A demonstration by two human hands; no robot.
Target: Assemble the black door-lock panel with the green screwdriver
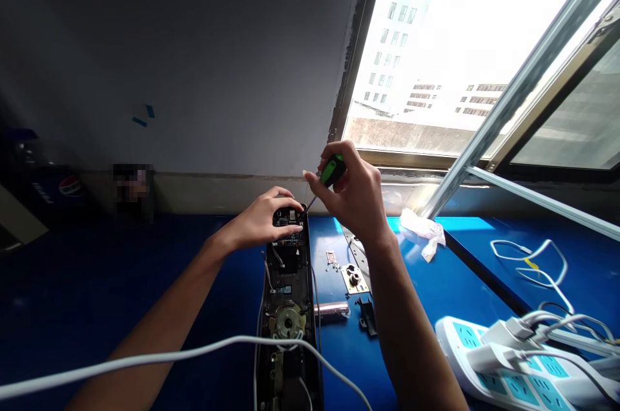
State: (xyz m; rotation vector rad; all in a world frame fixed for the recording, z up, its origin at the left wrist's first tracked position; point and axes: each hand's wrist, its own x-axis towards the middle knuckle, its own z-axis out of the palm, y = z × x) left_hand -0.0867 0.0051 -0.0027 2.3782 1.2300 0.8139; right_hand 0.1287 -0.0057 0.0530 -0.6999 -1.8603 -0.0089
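A long black device housing [289,269], its inside exposed, lies lengthwise before me on the blue table. At its far end is a small circuit board [289,240]. My left hand [261,218] reaches over the housing's left edge, thumb and forefinger curled around the board and holding it. My right hand [356,194] grips the green and black handle of a screwdriver [332,170]. The tilted shaft runs down to the housing's far right corner, close to my left fingertips. Whether the tip sits in a screw is too small to tell.
A white cable [232,340] crosses above the housing. Right of it lie a pink-wrapped cylinder [332,311], a metal plate with a knob-like part [355,278], a black plastic piece [368,316] and small screws. A power strip [518,366] and crumpled plastic [422,227] are farther right.
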